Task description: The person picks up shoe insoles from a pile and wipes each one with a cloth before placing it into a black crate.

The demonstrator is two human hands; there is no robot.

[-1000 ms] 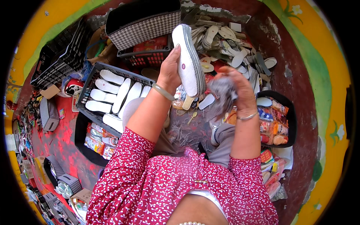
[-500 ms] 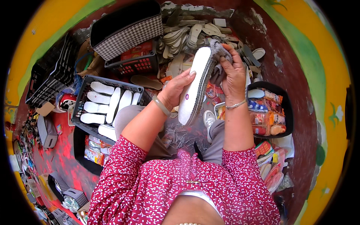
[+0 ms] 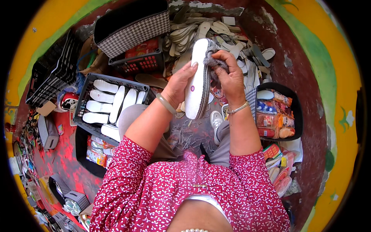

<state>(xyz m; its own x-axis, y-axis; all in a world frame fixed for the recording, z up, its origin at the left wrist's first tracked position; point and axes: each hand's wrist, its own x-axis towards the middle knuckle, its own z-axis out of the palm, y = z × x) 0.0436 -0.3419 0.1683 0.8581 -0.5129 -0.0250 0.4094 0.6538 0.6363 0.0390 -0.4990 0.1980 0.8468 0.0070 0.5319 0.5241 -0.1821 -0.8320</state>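
A thick white shoe sole (image 3: 196, 91) with a grey layered edge stands nearly upright before me, its flat white face toward me. A small round purple mark shows on that face. My left hand (image 3: 178, 84) is closed around its left side, thumb lying on the white face. In my right hand (image 3: 232, 79) a bunched grey fuzzy cloth (image 3: 212, 58) is pinched between thumb and fingers. The cloth touches the sole's right edge near the top. Some of the left fingers are hidden behind the sole.
A dark plastic crate (image 3: 83, 91) with white soles lies at the left. Loose insoles (image 3: 185, 34) pile up at the far wall beside a houndstooth box (image 3: 135, 34). Another box (image 3: 297, 116) at the right holds bagged goods. Grey scraps (image 3: 179, 137) litter the floor between my feet.
The sole has risen a little and turned more upright. My right hand and the cloth have moved left and slightly down along the sole's edge.
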